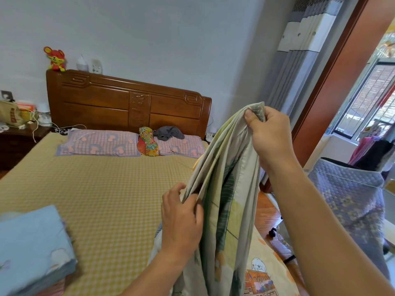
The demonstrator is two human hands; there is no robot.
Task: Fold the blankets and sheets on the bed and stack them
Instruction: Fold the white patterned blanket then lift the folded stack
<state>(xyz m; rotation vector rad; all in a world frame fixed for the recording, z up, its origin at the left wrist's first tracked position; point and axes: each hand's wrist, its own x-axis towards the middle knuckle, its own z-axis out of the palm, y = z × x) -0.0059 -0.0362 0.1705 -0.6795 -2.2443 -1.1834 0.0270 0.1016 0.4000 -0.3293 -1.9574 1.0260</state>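
**Both hands on the pale sheet, held up over the bed's right edge**

I see my right hand [270, 136] raised high at the right, its grip pinching the gathered top corner of a pale cream-and-green cotton sheet with a cartoon print [224, 189]; thumb and curled fingers close on the fabric. The sheet hangs down from that corner in long folds toward the near edge of the view, where its printed lower part spreads out.

My left hand [181, 218] sits lower and to the left, its grip holding the hanging folds about midway down, fingers curled round one edge of the cloth.

The sheet is lifted over the near right part of the bed with the yellow checked cover [96, 199]. At the near left, a folded light blue blanket [32, 248] lies on the bed, well apart from the sheet.

At the far end, two pink checked pillows with mushroom shapes [100, 143] lie against the carved dark wooden headboard [128, 99], with a bright floral cushion [148, 142] between them and a crumpled grey cloth [168, 132] on the right pillow. A red plush toy [55, 58] sits on the headboard's left end.
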